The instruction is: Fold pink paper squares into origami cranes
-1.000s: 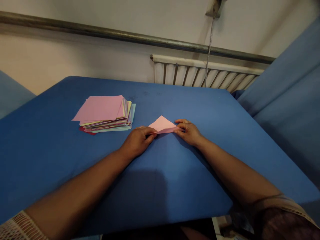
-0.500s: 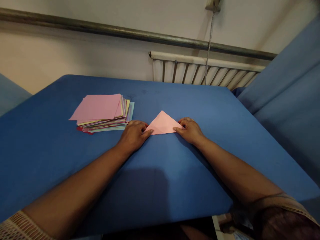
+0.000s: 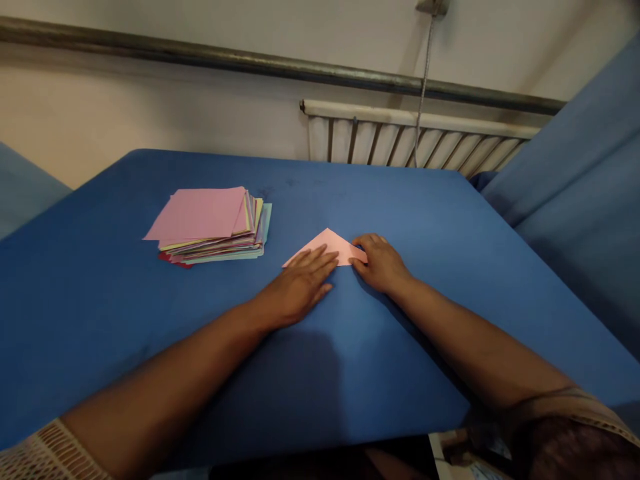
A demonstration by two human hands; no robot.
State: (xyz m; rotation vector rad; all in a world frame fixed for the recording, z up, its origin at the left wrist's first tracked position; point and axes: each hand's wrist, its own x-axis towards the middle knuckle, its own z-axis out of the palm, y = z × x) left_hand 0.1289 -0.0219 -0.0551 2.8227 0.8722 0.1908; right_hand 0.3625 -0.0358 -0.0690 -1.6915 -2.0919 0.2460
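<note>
A pink sheet of paper folded into a triangle point(image 3: 333, 241) lies flat near the middle of the blue table point(image 3: 400, 207). My left hand point(image 3: 300, 287) rests flat on its near edge, fingers stretched out and pressing the paper down. My right hand point(image 3: 381, 261) sits at the triangle's right corner with curled fingers pinching that corner against the table. To the left stands a stack of coloured paper squares point(image 3: 210, 225), pink sheet on top.
A white radiator point(image 3: 415, 143) and a grey pipe point(image 3: 250, 63) run along the wall behind the table. A cord point(image 3: 424, 80) hangs down in front of the radiator. Blue upholstered surfaces point(image 3: 575, 173) flank the table on the right and far left.
The paper went from half-lifted to lying flat as a triangle. My left hand has slid rightwards from the left corner and now lies spread over the fold. My right hand stayed at the right corner.
</note>
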